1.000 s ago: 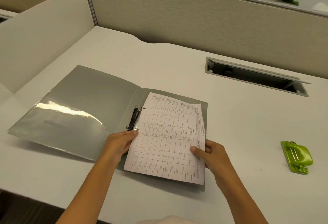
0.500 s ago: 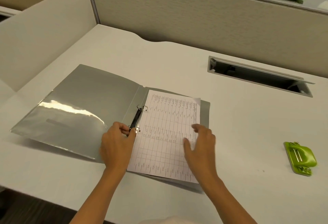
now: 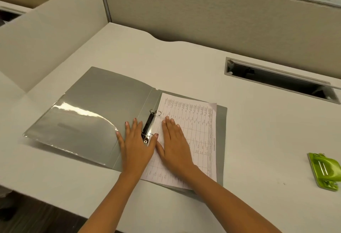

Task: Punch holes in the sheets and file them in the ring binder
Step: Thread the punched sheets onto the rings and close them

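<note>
While both hands are lying flat, the sheets (image 3: pixel 195 133) are resting on the right-hand cover of the open ring binder (image 3: pixel 103 107), which is lying spread on the bench (image 3: pixel 184 62). The left hand (image 3: pixel 135 144) is pressing on the spine just beside the black ring bar (image 3: pixel 148 126), its thumb reaching to the lower ring and the paper's edge. The right hand (image 3: pixel 175 146) is pressing on the left part of the paper. Neither grip is clenched: the fingers are lying straight, grasping nothing.

The paper is looking thin, light and floppy. It seems likely to slide on the smooth plastic cover and to tear at the holes if tugged, so I am judging it best steered flat-palmed near the ring side or pinched at a free corner.

Its long axis is running away from the person, roughly parallel to the spine, with one long edge facing left toward the rings and the printed table lying sideways. Whether the holes are sitting on the rings I cannot tell. A green hole punch (image 3: pixel 325 170) is sitting well apart on the right.
</note>
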Tool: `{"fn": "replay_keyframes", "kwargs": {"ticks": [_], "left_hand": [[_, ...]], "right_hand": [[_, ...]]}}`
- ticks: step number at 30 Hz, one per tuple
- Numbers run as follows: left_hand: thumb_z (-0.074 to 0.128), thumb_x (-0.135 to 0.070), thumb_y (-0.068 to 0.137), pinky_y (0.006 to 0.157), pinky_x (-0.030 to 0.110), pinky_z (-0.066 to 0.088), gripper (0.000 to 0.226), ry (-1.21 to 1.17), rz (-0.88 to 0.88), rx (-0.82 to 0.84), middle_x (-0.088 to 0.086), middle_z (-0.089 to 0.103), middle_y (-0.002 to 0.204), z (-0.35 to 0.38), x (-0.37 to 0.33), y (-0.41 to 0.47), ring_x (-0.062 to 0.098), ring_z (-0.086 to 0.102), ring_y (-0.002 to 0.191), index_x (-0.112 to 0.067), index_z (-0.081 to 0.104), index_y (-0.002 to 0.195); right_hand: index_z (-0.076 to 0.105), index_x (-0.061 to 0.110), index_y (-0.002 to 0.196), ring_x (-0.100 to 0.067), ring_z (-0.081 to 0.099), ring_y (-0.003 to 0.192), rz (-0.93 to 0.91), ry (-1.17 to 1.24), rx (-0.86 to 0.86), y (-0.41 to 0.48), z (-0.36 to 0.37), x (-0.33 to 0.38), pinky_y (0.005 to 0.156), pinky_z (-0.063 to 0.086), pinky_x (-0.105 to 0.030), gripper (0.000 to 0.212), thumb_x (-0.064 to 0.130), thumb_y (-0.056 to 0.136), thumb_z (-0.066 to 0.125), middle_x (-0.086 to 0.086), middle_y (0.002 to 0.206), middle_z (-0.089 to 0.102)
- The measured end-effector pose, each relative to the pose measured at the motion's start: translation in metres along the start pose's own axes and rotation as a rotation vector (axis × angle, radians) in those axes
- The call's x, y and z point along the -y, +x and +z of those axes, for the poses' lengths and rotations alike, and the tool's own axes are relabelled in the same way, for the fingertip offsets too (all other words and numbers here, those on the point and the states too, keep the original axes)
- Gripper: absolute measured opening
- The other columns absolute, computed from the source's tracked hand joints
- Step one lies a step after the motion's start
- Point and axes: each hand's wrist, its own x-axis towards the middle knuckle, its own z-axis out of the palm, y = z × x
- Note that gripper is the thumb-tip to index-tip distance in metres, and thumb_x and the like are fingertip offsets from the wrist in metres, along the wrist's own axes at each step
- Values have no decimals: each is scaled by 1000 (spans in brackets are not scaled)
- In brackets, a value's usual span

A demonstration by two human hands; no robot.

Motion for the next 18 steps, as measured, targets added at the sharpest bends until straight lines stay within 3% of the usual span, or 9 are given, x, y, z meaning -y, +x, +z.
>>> {"fn": "replay_keyframes", "kwargs": {"ticks": [6, 11, 18], "left_hand": [[16, -76, 79, 114, 44, -16, 93, 73, 11, -19, 3, 15, 160, 3, 1, 2, 22, 2, 148, -18, 18, 151], [8, -80, 79, 116, 39, -13, 98, 83, 42, -31, 7, 23, 157, 7, 7, 2, 25, 11, 147, -15, 22, 150], [9, -80, 80, 116, 34, -19, 96, 86, 42, -6, 6, 21, 157, 6, 8, 3, 25, 11, 146, -16, 20, 151]], "right_hand": [[-8, 15, 151, -9, -16, 145, 62, -41, -10, -9, 0, -7, 119, -1, -33, 74, 59, 96, 16, 0, 159, -14], [-10, 16, 150, -9, -17, 145, 153, -10, -41, -13, 0, -10, 119, -2, -33, 76, 61, 95, 18, 2, 159, -16], [-14, 14, 149, -10, -20, 144, 311, 10, -97, -19, -2, -4, 119, -5, -32, 78, 60, 95, 19, 1, 158, -19]]}}
